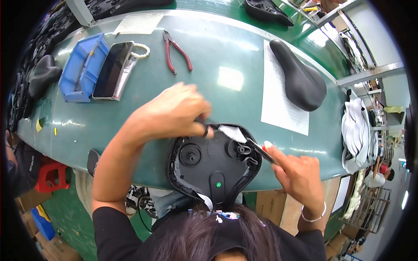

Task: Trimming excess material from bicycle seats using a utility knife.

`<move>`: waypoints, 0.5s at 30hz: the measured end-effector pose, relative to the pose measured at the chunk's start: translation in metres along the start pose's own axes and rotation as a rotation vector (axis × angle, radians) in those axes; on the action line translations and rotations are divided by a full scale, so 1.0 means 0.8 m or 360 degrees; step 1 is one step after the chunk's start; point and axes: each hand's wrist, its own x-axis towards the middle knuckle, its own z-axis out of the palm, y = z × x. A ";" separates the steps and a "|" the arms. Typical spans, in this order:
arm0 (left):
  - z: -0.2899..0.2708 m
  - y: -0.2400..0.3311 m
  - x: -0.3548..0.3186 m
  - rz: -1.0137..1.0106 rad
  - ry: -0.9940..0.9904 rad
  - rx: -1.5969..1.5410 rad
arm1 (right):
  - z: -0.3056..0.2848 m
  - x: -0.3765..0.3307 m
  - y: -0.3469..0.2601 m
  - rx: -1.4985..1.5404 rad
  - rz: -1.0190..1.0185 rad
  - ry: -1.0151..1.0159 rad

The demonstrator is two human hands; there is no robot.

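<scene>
An upturned black bicycle saddle (198, 169) rests at the table's front edge, its underside facing up. A white strip of material (233, 133) sticks out inside its far right rim, and another pale strip (205, 201) hangs at the near end. My right hand (298, 174) is closed around a slim tool (262, 152) with a metal tip, which points at the rim beside the white strip. Over the saddle's far left rim, my left hand (178, 114) is closed and slightly blurred. Something dark shows between its fingers, too hidden to name.
Red-handled cutting pliers (176, 53) lie beyond my left hand. A phone (114, 71) with a beaded strap leans by a blue bin (82, 69). At right, a finished black saddle (300, 78) rests on a paper sheet (278, 102). A red stool (51, 175) stands below left.
</scene>
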 end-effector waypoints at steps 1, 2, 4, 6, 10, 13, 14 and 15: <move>-0.003 0.008 0.010 0.0043 0.0151 -0.0015 | 0.000 0.002 0.005 0.0095 -0.0039 0.0000; 0.007 0.009 0.023 0.0051 0.0143 -0.0017 | -0.001 0.006 0.007 0.0100 -0.0029 -0.0004; 0.025 0.012 0.044 0.1058 0.0504 -0.1044 | -0.001 0.015 0.008 0.0226 -0.0057 -0.0035; 0.019 0.032 0.047 0.0739 -0.0054 -0.1985 | 0.009 0.011 0.007 0.0228 -0.0030 -0.0017; 0.008 0.034 0.053 0.0157 0.1290 -0.2361 | 0.027 -0.033 -0.018 0.0275 0.0219 0.0079; -0.031 0.012 0.024 0.0179 0.2444 -0.1695 | 0.046 -0.058 -0.040 0.0565 0.0251 0.0168; -0.034 -0.004 0.005 -0.0244 0.2954 -0.0584 | 0.051 -0.063 -0.052 0.0726 0.0277 0.0235; -0.054 -0.023 -0.045 0.0174 0.3268 -0.1207 | 0.045 -0.066 -0.067 0.0809 0.0451 0.0087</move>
